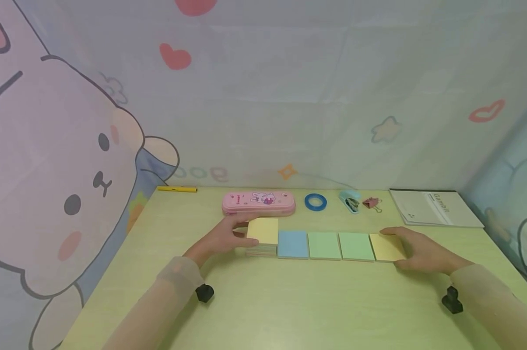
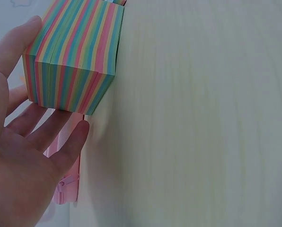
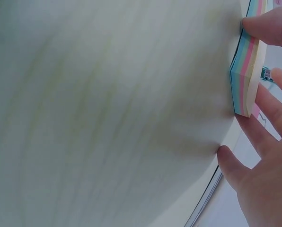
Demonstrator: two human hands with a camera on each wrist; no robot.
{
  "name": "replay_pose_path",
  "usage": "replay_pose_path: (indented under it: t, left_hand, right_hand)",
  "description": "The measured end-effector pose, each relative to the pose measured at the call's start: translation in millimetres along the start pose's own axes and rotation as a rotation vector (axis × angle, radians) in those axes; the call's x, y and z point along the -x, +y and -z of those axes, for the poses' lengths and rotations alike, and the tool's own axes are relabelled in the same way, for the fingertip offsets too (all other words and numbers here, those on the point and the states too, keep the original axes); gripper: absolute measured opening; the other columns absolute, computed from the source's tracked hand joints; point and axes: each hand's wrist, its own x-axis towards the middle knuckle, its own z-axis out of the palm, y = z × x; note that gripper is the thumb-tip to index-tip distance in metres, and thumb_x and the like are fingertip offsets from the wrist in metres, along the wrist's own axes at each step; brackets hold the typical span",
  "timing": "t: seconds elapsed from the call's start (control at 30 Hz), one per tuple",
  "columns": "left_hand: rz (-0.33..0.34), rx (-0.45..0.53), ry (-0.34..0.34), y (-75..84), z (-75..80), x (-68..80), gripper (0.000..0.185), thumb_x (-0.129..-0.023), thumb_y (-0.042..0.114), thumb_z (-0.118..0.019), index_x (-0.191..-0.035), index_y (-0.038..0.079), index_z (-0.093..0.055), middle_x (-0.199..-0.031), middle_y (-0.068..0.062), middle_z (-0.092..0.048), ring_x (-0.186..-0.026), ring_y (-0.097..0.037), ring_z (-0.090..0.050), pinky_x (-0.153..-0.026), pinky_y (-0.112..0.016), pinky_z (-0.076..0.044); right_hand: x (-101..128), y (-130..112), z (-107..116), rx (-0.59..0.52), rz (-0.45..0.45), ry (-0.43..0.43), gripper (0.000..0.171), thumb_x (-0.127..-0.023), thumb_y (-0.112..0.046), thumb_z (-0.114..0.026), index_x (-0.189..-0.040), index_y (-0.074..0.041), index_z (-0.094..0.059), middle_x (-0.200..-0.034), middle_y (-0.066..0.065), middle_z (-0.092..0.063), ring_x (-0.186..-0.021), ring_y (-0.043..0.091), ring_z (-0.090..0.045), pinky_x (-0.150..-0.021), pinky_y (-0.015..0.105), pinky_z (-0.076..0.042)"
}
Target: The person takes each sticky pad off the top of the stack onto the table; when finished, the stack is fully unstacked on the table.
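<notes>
My left hand (image 1: 225, 236) holds a tall stack of sticky notes (image 1: 263, 231) at the left end of a row, thumb on the near side and fingers round the far side. The stack's striped edges of pink, yellow, green and blue show in the left wrist view. To its right lie a blue pad (image 1: 293, 244) and two green pads (image 1: 324, 246), side by side. At the row's right end, my right hand (image 1: 424, 250) grips a thin yellow sticky note pad (image 1: 385, 247) between thumb and fingers. This pad's layered edge faces the right wrist camera.
Behind the row stand a pink pencil case (image 1: 259, 203), a blue tape roll (image 1: 315, 202), a light blue stapler (image 1: 350, 201) and a pink binder clip (image 1: 372, 204). A notebook (image 1: 436, 208) lies at the back right, a yellow pen (image 1: 177, 189) at the back left. A printed cloth hangs behind the table.
</notes>
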Motion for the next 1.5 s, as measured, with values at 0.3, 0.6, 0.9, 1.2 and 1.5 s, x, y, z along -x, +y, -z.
replay_pose_path:
  t: [0.3, 0.6, 0.9, 1.2, 1.5]
  left_hand:
    - [0.011, 0.002, 0.005, 2.9, -0.4, 1.2, 0.077, -0.089, 0.022, -0.087, -0.157, 0.018, -0.051, -0.159, -0.001, -0.050, -0.141, -0.036, -0.050, -0.113, -0.052, -0.049]
    - [0.002, 0.002, -0.003, -0.6, 0.2, 0.3, 0.078, -0.090, 0.024, -0.086, -0.157, 0.015, -0.050, -0.158, -0.001, -0.051, -0.142, -0.035, -0.050, -0.113, -0.052, -0.049]
    - [-0.010, 0.011, 0.006, -2.5, -0.1, -1.1, 0.079, -0.089, 0.019, -0.087, -0.158, 0.013, -0.049, -0.160, -0.005, -0.048, -0.142, -0.039, -0.049, -0.112, -0.053, -0.050]
    - [-0.031, 0.005, -0.007, -1.0, 0.0, -1.3, 0.079, -0.091, 0.019, -0.085, -0.159, 0.012, -0.047, -0.164, -0.008, -0.044, -0.144, -0.041, -0.047, -0.112, -0.055, -0.049]
    - [-0.028, 0.027, 0.004, 0.6, -1.2, 0.1, 0.073, -0.090, 0.019, -0.086, -0.155, 0.022, -0.053, -0.158, 0.000, -0.051, -0.143, -0.037, -0.049, -0.111, -0.053, -0.050]
  right_hand:
    - [-0.9, -0.2, 0.8, 0.005, -0.011, -0.014, 0.081, -0.075, -0.016, -0.088, -0.147, -0.007, -0.053, -0.148, 0.021, -0.057, -0.136, 0.045, -0.051, -0.106, 0.065, -0.044]
    - [-9.2, -13.5, 2.2, -0.017, 0.003, -0.013, 0.083, -0.086, -0.034, -0.087, -0.153, -0.004, -0.048, -0.151, 0.023, -0.051, -0.137, 0.046, -0.047, -0.107, 0.070, -0.042]
    - [-50.4, -67.8, -16.0, -0.054, 0.069, 0.034, 0.078, -0.095, -0.045, -0.078, -0.153, -0.003, -0.047, -0.156, 0.018, -0.047, -0.144, 0.042, -0.043, -0.112, 0.065, -0.041]
    - [-103.0, -139.7, -46.1, -0.108, 0.179, 0.004, 0.080, -0.095, -0.044, -0.078, -0.156, -0.004, -0.045, -0.158, 0.013, -0.049, -0.147, 0.035, -0.045, -0.119, 0.058, -0.040]
    - [-145.5, -199.9, -73.0, -0.234, 0.370, 0.000, 0.078, -0.095, -0.030, -0.081, -0.161, -0.018, -0.041, -0.165, 0.002, -0.041, -0.154, 0.025, -0.035, -0.126, 0.054, -0.031]
